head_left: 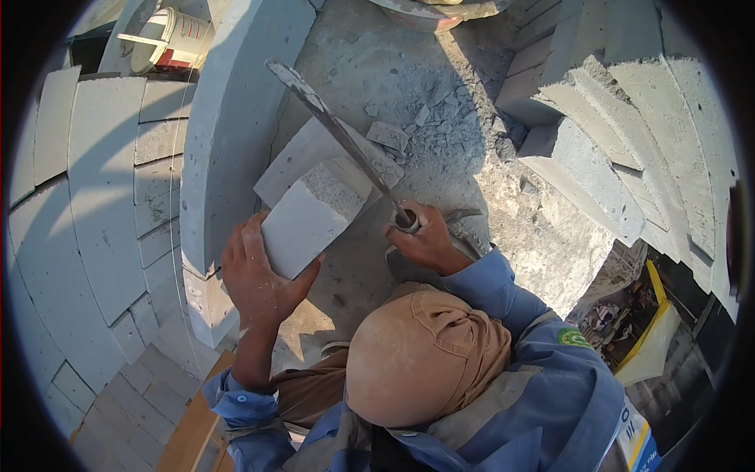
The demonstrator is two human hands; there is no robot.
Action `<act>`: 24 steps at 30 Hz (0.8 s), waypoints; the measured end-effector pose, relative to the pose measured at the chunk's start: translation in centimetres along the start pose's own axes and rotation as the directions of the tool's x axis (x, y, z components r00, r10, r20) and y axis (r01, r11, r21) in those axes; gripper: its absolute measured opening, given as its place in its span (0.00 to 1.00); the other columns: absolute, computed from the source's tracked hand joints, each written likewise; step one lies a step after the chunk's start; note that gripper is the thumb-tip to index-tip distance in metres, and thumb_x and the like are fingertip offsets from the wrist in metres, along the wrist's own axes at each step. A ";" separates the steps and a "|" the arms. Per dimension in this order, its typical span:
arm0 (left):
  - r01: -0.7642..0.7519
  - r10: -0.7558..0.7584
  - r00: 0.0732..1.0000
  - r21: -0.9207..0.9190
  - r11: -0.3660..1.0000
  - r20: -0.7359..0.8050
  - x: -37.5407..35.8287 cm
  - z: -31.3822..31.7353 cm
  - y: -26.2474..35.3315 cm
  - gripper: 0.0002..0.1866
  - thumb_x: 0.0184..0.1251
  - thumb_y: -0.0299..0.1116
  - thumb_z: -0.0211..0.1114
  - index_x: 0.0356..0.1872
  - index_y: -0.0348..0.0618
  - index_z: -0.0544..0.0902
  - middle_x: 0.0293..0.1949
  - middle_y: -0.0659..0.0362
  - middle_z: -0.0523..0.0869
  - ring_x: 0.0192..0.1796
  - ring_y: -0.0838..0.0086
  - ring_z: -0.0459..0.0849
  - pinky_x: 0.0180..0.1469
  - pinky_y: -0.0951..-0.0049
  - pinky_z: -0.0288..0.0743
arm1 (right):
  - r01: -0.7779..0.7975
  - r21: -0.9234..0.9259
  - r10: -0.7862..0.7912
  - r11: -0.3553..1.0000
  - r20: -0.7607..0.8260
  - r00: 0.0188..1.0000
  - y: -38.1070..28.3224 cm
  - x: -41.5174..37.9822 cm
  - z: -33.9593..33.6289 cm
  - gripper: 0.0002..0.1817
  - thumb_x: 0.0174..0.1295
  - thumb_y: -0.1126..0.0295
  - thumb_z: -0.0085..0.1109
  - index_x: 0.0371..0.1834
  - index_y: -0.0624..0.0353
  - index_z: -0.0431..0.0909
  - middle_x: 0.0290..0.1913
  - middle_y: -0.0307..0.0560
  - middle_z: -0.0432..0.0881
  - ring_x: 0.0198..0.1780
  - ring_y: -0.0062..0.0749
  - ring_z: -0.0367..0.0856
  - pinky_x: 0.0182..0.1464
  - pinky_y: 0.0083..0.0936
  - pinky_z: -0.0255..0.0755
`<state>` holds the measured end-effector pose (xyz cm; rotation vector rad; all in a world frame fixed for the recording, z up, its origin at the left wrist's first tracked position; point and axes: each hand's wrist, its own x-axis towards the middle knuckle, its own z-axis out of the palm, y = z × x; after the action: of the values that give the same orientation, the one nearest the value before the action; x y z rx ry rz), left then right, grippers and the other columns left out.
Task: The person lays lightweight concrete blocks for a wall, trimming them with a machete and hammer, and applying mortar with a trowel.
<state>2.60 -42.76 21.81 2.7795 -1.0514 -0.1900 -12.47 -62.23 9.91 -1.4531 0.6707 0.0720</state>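
My left hand (266, 271) grips the near end of a pale grey lightweight concrete block (303, 224), fingers along its left side and thumb at its lower right corner. The block's right end is rough and broken, and it rests tilted over another flat block piece (291, 161). In my right hand (429, 242) is a machete-like tool (338, 130), closed round its tubular handle. Its long narrow blade, smeared with pale dust, points up and left, passing above the blocks.
Broken chips and dust (440, 126) cover the floor ahead. A tall block wall (236, 134) stands at the left, stacked blocks (590, 173) at the right. A white bucket (173, 43) lies tipped at the upper left. My bent knee (425, 354) is close below my hands.
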 end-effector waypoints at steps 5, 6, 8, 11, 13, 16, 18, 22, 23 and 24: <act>-0.025 0.024 1.000 0.025 0.999 0.016 0.5 -0.3 0.0 0.48 0.41 0.49 0.84 0.63 0.38 0.72 0.52 0.45 0.80 0.52 0.48 0.83 0.52 0.50 0.77 | -0.014 -0.127 0.020 0.992 0.043 0.999 2.8 1.5 -0.3 0.11 0.56 0.66 0.65 0.32 0.63 0.77 0.24 0.50 0.77 0.27 0.33 0.74 0.34 0.35 0.71; -0.027 0.026 1.000 0.025 0.999 0.017 0.7 -0.3 -0.1 0.48 0.41 0.49 0.84 0.63 0.38 0.72 0.52 0.45 0.80 0.52 0.48 0.83 0.52 0.50 0.77 | -0.061 -0.146 0.067 0.987 0.035 0.997 2.7 1.4 -0.3 0.11 0.56 0.67 0.65 0.32 0.63 0.77 0.24 0.51 0.78 0.27 0.33 0.74 0.34 0.35 0.71; 0.001 -0.002 1.000 0.013 1.000 0.023 0.4 -0.2 0.0 0.48 0.41 0.49 0.85 0.63 0.39 0.72 0.52 0.46 0.80 0.52 0.48 0.83 0.52 0.50 0.77 | -0.027 -0.102 0.029 0.994 0.022 0.999 0.7 1.0 -0.7 0.11 0.56 0.66 0.65 0.32 0.63 0.77 0.24 0.51 0.78 0.27 0.33 0.74 0.34 0.36 0.71; 0.003 -0.003 1.000 0.003 1.000 0.031 0.4 -0.3 -0.1 0.48 0.41 0.49 0.84 0.64 0.39 0.71 0.51 0.46 0.80 0.52 0.48 0.83 0.52 0.50 0.77 | 0.047 -0.080 -0.046 0.996 0.015 0.999 2.3 1.1 0.4 0.11 0.56 0.66 0.64 0.32 0.63 0.77 0.24 0.52 0.78 0.27 0.33 0.73 0.35 0.37 0.71; -0.020 0.020 1.000 -0.001 1.000 -0.002 0.3 -0.2 -0.1 0.46 0.40 0.49 0.84 0.62 0.41 0.73 0.49 0.48 0.80 0.50 0.51 0.82 0.51 0.52 0.75 | 0.094 -0.116 -0.092 0.989 0.024 0.995 3.5 1.5 0.6 0.11 0.56 0.66 0.64 0.33 0.63 0.78 0.25 0.52 0.78 0.28 0.33 0.73 0.35 0.37 0.70; -0.035 0.034 0.999 -0.001 0.999 -0.031 0.6 -0.1 0.0 0.45 0.39 0.50 0.84 0.60 0.42 0.74 0.46 0.51 0.81 0.47 0.54 0.82 0.50 0.53 0.73 | -0.211 -0.149 0.224 0.966 0.082 0.971 4.0 1.6 -0.1 0.11 0.56 0.66 0.64 0.32 0.63 0.77 0.24 0.51 0.77 0.28 0.33 0.73 0.34 0.36 0.70; -0.007 0.007 1.000 -0.002 1.000 -0.016 0.4 0.1 0.1 0.45 0.39 0.50 0.84 0.60 0.42 0.74 0.46 0.51 0.81 0.47 0.54 0.82 0.50 0.53 0.73 | -0.120 -0.127 0.130 0.985 0.069 0.989 3.5 0.9 -0.5 0.11 0.56 0.67 0.64 0.31 0.64 0.76 0.24 0.51 0.77 0.27 0.33 0.73 0.34 0.37 0.70; -0.009 0.009 1.000 0.035 0.999 0.005 0.4 -0.1 -0.2 0.49 0.40 0.50 0.85 0.64 0.39 0.71 0.52 0.46 0.80 0.52 0.48 0.83 0.51 0.51 0.77 | 0.076 -0.011 -0.075 0.997 0.041 0.996 2.0 1.5 0.3 0.11 0.56 0.68 0.63 0.27 0.61 0.72 0.21 0.39 0.70 0.27 0.23 0.67 0.32 0.33 0.66; -0.011 0.010 1.000 0.019 1.000 0.015 0.3 0.0 -0.3 0.49 0.40 0.51 0.85 0.64 0.39 0.71 0.52 0.46 0.80 0.52 0.47 0.82 0.51 0.51 0.77 | 0.058 -0.062 -0.053 0.996 0.079 0.995 3.5 2.4 0.5 0.10 0.56 0.67 0.63 0.30 0.63 0.75 0.23 0.45 0.74 0.27 0.28 0.70 0.33 0.35 0.68; -0.017 0.017 0.999 0.007 1.000 0.030 0.1 0.0 -0.3 0.49 0.40 0.51 0.85 0.64 0.39 0.71 0.52 0.46 0.80 0.52 0.47 0.82 0.51 0.51 0.77 | 0.033 -0.113 -0.020 0.993 0.117 0.993 4.9 2.5 0.5 0.11 0.57 0.66 0.62 0.33 0.64 0.77 0.25 0.51 0.78 0.27 0.34 0.74 0.35 0.37 0.71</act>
<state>2.81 -42.61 21.74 2.7815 -1.0840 -0.2273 -12.36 -61.87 4.39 -1.5557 0.5598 0.1750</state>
